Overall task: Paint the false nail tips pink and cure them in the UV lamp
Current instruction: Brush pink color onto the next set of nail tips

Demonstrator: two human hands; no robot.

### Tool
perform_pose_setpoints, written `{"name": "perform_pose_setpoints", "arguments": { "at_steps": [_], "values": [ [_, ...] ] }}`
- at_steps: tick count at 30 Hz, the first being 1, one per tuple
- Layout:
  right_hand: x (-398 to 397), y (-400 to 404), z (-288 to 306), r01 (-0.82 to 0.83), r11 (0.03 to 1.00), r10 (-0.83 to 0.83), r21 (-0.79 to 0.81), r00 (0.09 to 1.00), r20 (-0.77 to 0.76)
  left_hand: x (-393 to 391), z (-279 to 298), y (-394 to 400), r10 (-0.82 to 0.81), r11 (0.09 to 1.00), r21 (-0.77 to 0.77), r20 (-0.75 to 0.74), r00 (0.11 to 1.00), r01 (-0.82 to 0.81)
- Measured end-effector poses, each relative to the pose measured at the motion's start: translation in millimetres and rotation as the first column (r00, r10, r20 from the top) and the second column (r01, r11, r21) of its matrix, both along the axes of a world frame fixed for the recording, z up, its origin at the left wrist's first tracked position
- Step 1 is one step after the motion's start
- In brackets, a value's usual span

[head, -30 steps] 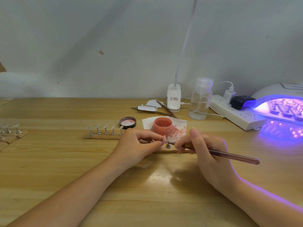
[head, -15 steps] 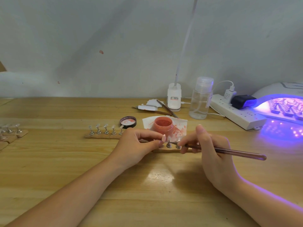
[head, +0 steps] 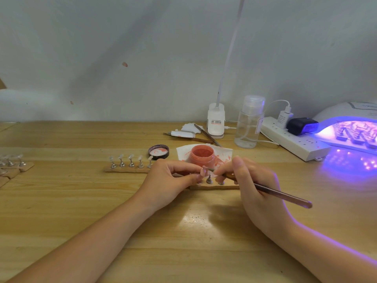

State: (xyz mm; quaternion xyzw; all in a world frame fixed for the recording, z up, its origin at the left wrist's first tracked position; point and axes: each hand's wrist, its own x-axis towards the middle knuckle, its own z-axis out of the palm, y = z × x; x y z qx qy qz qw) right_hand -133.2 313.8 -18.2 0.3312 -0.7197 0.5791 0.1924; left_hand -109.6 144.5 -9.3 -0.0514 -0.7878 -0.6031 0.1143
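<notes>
Pink paint jar (head: 202,154) sits open just behind both hands. Left hand (head: 169,180) pinches a nail tip (head: 202,171); right hand (head: 251,186) grips the brush (head: 265,188) touching it. A slip could smear paint or tip the jar.

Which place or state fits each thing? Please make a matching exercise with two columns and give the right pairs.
Things:
1. brush
2. pink paint jar
3. UV lamp
4. jar lid

Places or states:
A. glowing violet at the table's right edge
B. held in the right hand
C. lying upside down, left of the jar
D. open, standing on a stained white tissue

Pairs: 1-B, 2-D, 3-A, 4-C
</notes>
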Motion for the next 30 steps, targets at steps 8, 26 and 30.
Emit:
{"name": "perform_pose_setpoints", "arguments": {
  "at_steps": [8, 26, 30],
  "values": [
    [1.1, 0.2, -1.3, -0.006, 0.999, 0.006, -0.034, 1.0, -0.003, 0.1, 0.5, -1.0, 0.05, 0.997, -0.054, 0.008, 0.999, -0.05],
    [-3.5, 6.2, 1.1, -0.041, 0.98, 0.039, -0.195, 0.999, -0.019, -3.5, 2.5, -6.8, 0.085, 0.996, -0.016, -0.065, 0.994, -0.087],
    [-7.9, 7.9, 1.3, 0.039, 0.995, -0.047, -0.09, 0.995, -0.089, -4.6, 2.1, -5.6, 0.087, 0.991, -0.092, -0.082, 0.993, -0.094]
  ]
}}
